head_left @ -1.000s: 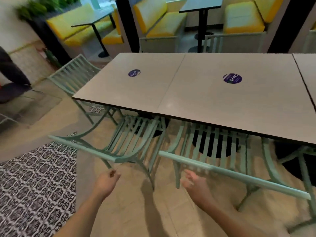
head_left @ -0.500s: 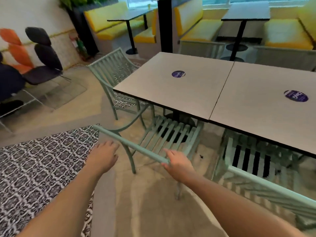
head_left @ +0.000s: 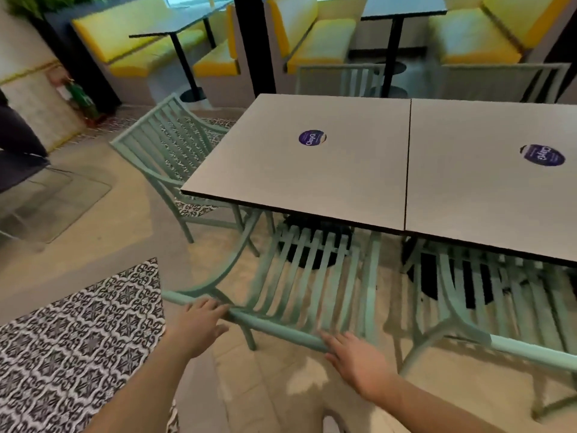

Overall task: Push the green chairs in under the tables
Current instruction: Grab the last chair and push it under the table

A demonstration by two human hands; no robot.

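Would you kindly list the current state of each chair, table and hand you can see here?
Near green slatted metal chair: seat partly under the table, back rail out.
Left hand: fingers straight, resting on that chair's back rail.
Right hand: fingers straight, pressing the same rail.
Right green slatted chair: seat partly under the second table.
Green chair at the table's end: pulled out.
Left grey square table: butted against the right grey table.

Round sticker point(head_left: 312, 138) on the table point(head_left: 281, 170) reads "ClayG" (sideways).
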